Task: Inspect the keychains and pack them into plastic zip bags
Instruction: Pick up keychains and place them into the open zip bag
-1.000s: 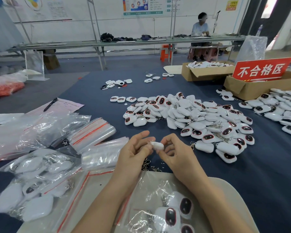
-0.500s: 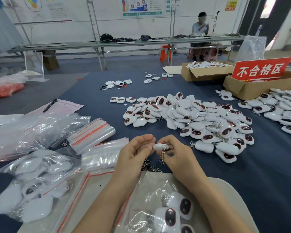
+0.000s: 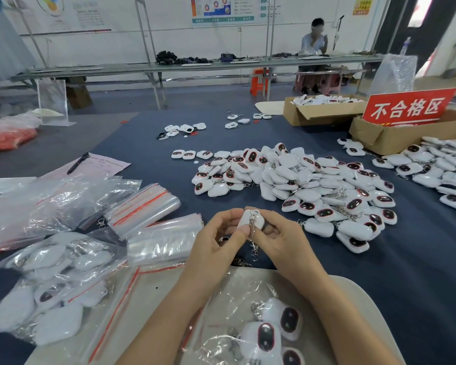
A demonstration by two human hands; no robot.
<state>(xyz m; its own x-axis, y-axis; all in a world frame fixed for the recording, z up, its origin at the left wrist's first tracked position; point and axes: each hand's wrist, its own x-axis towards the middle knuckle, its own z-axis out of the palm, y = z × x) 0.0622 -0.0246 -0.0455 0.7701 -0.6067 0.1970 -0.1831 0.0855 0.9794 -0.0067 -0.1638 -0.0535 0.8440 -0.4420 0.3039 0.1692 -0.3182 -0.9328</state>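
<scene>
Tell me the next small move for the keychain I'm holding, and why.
Probably turn the keychain over. The left hand and right hand pinch it with only its plain white side showing and the chain dangling, so the dark face looks unchecked. The zip bag lies just below for afterwards.

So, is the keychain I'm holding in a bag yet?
No, out. The keychain is bare, pinched between the left hand and right hand, chain dangling.
</scene>
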